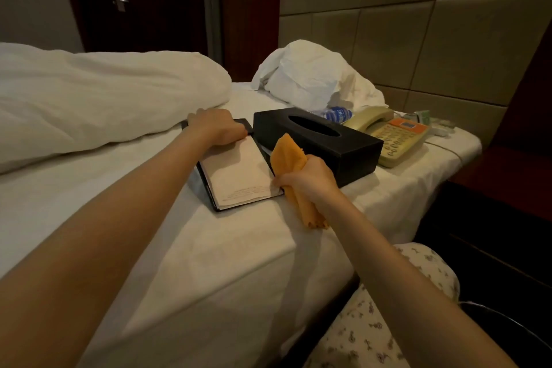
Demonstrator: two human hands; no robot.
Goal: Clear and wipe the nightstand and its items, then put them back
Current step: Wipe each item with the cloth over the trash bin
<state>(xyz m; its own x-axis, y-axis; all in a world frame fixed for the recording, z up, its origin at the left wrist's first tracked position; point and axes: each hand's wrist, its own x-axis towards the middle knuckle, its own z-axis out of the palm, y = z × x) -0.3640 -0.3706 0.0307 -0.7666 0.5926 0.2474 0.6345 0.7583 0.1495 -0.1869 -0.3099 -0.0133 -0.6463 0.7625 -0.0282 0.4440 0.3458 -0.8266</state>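
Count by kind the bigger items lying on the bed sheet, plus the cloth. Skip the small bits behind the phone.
Notepad folder: 1
Tissue box: 1
Water bottle: 1
Telephone: 1
Orange cloth: 1
Total: 5

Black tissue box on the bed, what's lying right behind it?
A water bottle with a blue label shows behind the tissue box; its lower side is hidden by the box.

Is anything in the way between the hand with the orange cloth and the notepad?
Nothing visible is. The right hand, gripping the orange cloth, touches the near corner of the notepad. The left hand rests on its far end, and the black tissue box lies alongside, not across it.
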